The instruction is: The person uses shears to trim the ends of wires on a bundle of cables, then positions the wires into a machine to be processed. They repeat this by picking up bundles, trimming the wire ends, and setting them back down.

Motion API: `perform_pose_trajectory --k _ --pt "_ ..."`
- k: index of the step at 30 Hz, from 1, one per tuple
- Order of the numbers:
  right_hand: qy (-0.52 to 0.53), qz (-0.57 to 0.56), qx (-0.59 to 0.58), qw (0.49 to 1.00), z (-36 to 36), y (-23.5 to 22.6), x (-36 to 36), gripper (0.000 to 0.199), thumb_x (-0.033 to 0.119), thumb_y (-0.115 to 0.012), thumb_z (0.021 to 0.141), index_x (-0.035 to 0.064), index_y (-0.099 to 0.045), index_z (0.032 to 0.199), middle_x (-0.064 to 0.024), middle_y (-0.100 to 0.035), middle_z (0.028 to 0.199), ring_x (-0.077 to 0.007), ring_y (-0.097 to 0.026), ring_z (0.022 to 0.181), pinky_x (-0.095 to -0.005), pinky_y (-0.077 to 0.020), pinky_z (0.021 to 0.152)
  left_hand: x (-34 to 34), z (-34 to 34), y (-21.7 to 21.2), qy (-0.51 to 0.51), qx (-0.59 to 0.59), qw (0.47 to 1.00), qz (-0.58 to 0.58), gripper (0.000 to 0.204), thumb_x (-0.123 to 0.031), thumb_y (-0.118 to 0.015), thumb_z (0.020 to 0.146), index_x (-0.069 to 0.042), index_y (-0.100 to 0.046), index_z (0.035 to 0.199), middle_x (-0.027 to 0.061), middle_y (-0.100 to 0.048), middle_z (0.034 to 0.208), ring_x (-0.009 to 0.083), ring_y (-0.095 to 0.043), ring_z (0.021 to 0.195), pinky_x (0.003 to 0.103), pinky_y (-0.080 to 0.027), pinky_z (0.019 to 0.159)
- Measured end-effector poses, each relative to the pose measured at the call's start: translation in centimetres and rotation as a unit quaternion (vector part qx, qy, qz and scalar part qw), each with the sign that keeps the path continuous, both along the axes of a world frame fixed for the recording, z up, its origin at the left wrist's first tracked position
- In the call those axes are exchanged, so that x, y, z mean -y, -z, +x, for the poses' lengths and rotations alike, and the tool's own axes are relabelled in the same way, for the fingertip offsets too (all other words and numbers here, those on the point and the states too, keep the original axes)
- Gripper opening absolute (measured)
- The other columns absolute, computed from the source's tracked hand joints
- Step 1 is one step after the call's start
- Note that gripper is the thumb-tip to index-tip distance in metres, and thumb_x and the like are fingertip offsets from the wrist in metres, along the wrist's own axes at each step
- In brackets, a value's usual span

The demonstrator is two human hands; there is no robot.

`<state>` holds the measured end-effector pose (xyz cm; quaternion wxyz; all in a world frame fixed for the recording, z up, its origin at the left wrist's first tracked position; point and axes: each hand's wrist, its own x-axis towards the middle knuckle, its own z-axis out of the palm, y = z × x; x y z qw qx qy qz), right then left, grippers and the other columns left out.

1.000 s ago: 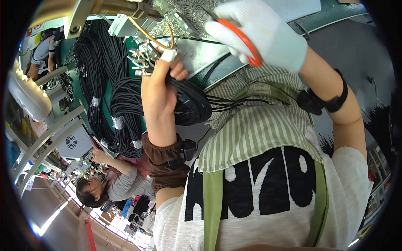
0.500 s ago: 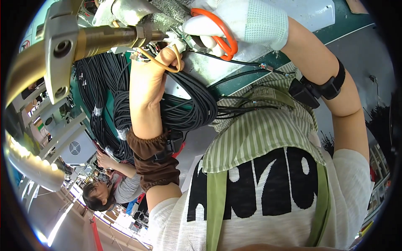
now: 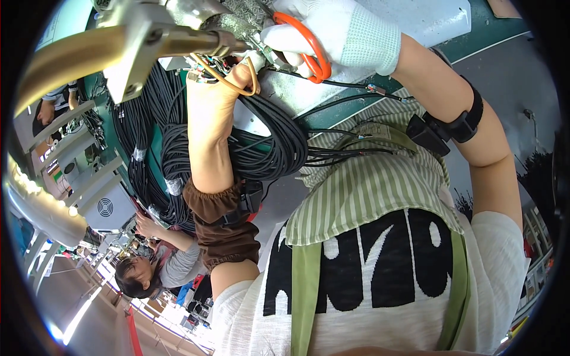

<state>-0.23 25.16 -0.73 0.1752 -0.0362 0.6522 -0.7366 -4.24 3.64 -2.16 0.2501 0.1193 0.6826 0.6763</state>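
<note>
My right hand [image 3: 332, 32], in a white knit glove, grips orange-handled scissors [image 3: 309, 50] at the top of the view, their tip hidden among the wires. My bare left hand [image 3: 222, 86] reaches up beside it and pinches a cluster of small wires and connectors [image 3: 237, 62], with a tan wire loop [image 3: 234, 83] over its fingers. A metal arm or fixture [image 3: 148, 44] juts in from the upper left just above that hand. Thick coils of black cable [image 3: 267, 148] hang behind my left forearm.
More black cable bundles [image 3: 142, 136] hang on a green panel [image 3: 469, 41] at left. Another person [image 3: 154, 267] sits bent over at lower left near a grey box with a fan grille [image 3: 107, 207]. Grey floor [image 3: 510, 89] lies at right.
The view has shifted so the metal fixture looms larger at upper left. My right hand with the scissors has moved down and left, closer to my left hand at the wires.
</note>
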Motion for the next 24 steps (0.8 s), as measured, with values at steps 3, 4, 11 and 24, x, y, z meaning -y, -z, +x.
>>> perform_pose_trajectory --k 3,4,11,24 --pt "0.006 0.009 -0.030 1.000 0.2 0.0 -0.1 0.025 0.016 -0.060 0.086 -0.0007 -0.060 0.068 -0.0088 -0.058 0.056 -0.0159 -0.056 0.049 -0.0288 -0.0432 0.046 -0.3 0.1 -0.2 -0.006 0.002 1.000 0.009 0.032 -0.017 -0.080 0.076 0.001 -0.061 0.095 0.0055 -0.062 0.076 0.0127 -0.058 0.059 0.026 -0.049 0.054" --pt "0.010 0.005 -0.038 0.999 0.2 0.0 -0.2 0.026 0.017 -0.060 0.086 -0.0006 -0.060 0.067 -0.0088 -0.058 0.056 -0.0160 -0.056 0.049 -0.0290 -0.0432 0.046 -0.4 0.2 -0.3 -0.008 0.004 1.000 0.013 0.032 -0.017 -0.080 0.076 0.001 -0.061 0.095 0.0055 -0.062 0.076 0.0127 -0.058 0.059 0.025 -0.049 0.053" --pt "0.001 0.043 -0.054 0.998 0.1 -0.3 -0.4 0.028 0.019 -0.061 0.086 -0.0009 -0.060 0.067 -0.0088 -0.058 0.055 -0.0162 -0.056 0.048 -0.0294 -0.0432 0.046 -0.6 0.3 -0.6 -0.004 0.001 1.000 0.003 0.031 -0.015 -0.079 0.076 0.001 -0.061 0.096 0.0061 -0.062 0.076 0.0130 -0.058 0.059 0.025 -0.049 0.053" --pt "0.022 0.023 -0.027 0.999 -0.5 0.8 0.0 0.030 0.021 -0.065 0.086 -0.0018 -0.059 0.067 -0.0106 -0.058 0.056 -0.0171 -0.059 0.050 -0.0308 -0.0458 0.046 -0.7 0.7 0.0 -0.014 0.049 0.993 0.108 0.023 -0.013 -0.071 0.083 0.001 -0.056 0.094 0.0077 -0.059 0.073 0.0155 -0.056 0.059 0.028 -0.049 0.053"
